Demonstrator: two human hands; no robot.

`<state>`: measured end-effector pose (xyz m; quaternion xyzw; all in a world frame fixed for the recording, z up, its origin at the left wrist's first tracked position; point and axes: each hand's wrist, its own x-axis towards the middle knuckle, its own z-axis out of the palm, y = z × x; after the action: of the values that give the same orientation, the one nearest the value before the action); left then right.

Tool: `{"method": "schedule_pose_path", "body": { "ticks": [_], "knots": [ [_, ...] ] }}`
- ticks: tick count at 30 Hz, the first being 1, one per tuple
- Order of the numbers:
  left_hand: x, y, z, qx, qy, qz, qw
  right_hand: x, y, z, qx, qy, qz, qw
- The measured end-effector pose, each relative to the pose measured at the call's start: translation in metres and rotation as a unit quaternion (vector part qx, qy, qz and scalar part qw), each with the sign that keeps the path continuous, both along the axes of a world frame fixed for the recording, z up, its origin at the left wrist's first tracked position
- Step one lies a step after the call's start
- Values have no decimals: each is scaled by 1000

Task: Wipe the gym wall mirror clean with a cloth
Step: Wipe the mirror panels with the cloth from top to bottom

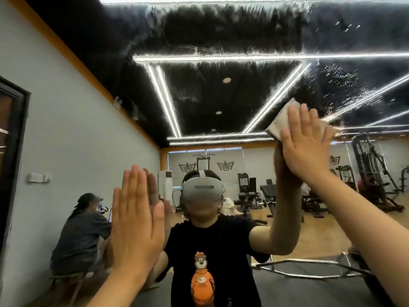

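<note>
The wall mirror [221, 96] fills the whole view and reflects the gym and me. Its upper part is covered with wet smears and droplets, thickest at the upper right. My right hand [305, 142] is raised high on the right with straight, spread fingers, pressing a folded beige cloth [281, 120] flat against the glass. The cloth shows above and left of the fingers. My left hand [135, 220] lies flat on the glass at the lower left, fingers straight and together, holding nothing.
In the reflection, a seated person in a grey shirt [81, 238] is at the lower left beside a grey wall. Weight benches and machines [254, 196] stand at the back right. A metal frame [309, 269] lies low on the right.
</note>
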<state>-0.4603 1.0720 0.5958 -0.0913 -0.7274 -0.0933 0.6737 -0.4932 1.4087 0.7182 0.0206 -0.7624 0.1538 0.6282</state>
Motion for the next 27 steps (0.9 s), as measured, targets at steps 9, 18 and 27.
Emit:
{"method": "schedule_pose_path", "body": {
  "ticks": [9,18,27],
  "knots": [
    [-9,-4,-11,13,-1,9,1000,8,-169,-22,226,67,39,971],
    [-6,-6,-14,38,33,-92,994,9,-178,-136,383,64,21,921],
    [-7,-5,-12,37,-2,-10,999,9,-113,-175,455,49,31,889]
  ]
}}
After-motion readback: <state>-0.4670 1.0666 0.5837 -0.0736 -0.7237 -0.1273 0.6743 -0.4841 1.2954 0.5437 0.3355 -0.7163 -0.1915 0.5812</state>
